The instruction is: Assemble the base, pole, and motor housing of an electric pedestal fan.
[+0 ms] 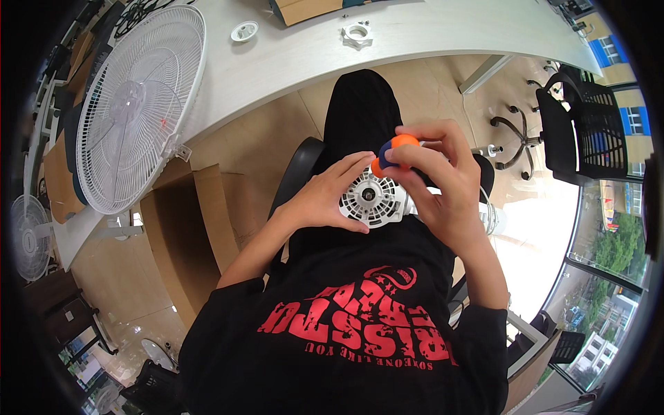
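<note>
A round white fan motor housing (360,208) with radial slots and a dark centre sits at my lap, its slotted face turned up. My left hand (324,198) grips its left side, thumb at the near edge and fingers along the far edge. In my right hand (446,185) is a screwdriver with an orange and blue handle (396,151), pinched between thumb and fingers. The handle stands over the far rim of the housing. I cannot make out the screwdriver's tip or what it touches.
A white fan grille (138,111) leans at the table's left end. On the white table (290,66) lie a round white cap (244,31), a white ring nut (356,35) and a cardboard box (304,10). An open carton (216,207) stands on the floor left; a black office chair (581,131) is right.
</note>
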{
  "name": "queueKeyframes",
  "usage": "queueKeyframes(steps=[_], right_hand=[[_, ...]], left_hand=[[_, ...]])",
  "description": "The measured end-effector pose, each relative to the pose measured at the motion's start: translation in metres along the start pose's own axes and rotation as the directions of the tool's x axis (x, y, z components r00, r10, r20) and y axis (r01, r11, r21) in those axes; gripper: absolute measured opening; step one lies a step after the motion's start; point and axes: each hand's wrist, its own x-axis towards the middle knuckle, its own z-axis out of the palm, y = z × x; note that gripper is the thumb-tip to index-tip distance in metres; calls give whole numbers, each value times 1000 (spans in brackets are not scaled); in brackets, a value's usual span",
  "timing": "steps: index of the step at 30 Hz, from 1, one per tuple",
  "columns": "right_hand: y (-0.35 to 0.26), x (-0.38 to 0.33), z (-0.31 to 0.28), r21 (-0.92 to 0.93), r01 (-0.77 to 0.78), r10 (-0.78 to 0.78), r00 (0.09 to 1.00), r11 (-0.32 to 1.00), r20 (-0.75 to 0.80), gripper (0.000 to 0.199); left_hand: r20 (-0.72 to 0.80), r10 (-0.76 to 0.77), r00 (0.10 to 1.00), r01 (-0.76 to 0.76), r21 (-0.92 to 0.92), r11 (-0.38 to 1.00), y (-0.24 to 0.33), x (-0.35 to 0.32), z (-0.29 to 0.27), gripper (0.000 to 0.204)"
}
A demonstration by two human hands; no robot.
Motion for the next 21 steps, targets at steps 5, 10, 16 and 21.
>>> queueKeyframes(steps=[5, 10, 16, 21], right_hand=[[-2, 1, 6, -68, 10, -15, 997, 998, -80, 44], [-3, 5, 0, 35, 30, -31, 999, 999, 16, 43], [3, 0, 17, -6, 103, -103, 988, 995, -118, 39], [4, 0, 9, 22, 65, -65, 998, 998, -13, 42]], left_hand=[[26, -19, 999, 20, -16, 1000, 1, 2, -1, 126], [34, -48, 998, 47, 21, 999, 2, 0, -2, 127], [34, -38, 999, 39, -43, 998, 0, 3, -1, 126], [13, -5, 1000, 4, 15, 1000, -5, -1, 3, 123]])
